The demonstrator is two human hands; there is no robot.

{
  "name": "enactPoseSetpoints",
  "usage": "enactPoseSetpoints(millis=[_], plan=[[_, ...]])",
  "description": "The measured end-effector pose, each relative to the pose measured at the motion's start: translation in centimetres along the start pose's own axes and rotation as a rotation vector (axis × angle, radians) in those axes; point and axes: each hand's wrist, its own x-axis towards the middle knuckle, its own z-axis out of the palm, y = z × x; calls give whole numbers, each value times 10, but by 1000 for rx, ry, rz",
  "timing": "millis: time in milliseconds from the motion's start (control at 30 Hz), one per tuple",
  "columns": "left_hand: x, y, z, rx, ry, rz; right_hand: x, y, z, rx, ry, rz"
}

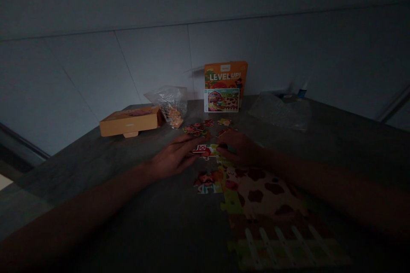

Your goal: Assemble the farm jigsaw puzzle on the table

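On the dark table, a partly joined jigsaw puzzle shows a spotted cow above a white fence. My left hand lies with fingers stretched and apart, its tips by the left side of a puzzle piece with a red barn door. At that piece's right side, the fingers of my right hand are curled in, and they appear to grip its edge. Part of the puzzle's upper edge is hidden under my right hand. A puzzle piece with a brown-and-red figure lies against the cow's left side.
Loose puzzle pieces lie beyond my hands. An orange "LEVEL UP!" box stands at the back behind a picture card. To the left are an open orange box and a clear bag with pieces; another plastic bag lies right.
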Motion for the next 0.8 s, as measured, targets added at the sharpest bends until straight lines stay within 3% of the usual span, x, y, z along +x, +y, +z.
enactPoseSetpoints(millis=[433, 667, 800], plan=[[1, -2, 2, -5, 9, -8, 1, 2, 1, 15, 41, -15], [0, -2, 1, -70, -3, -145, -1, 6, 3, 22, 9, 0], [-1, -4, 2, -93, 32, -138, -1, 6, 4, 27, -2, -6]])
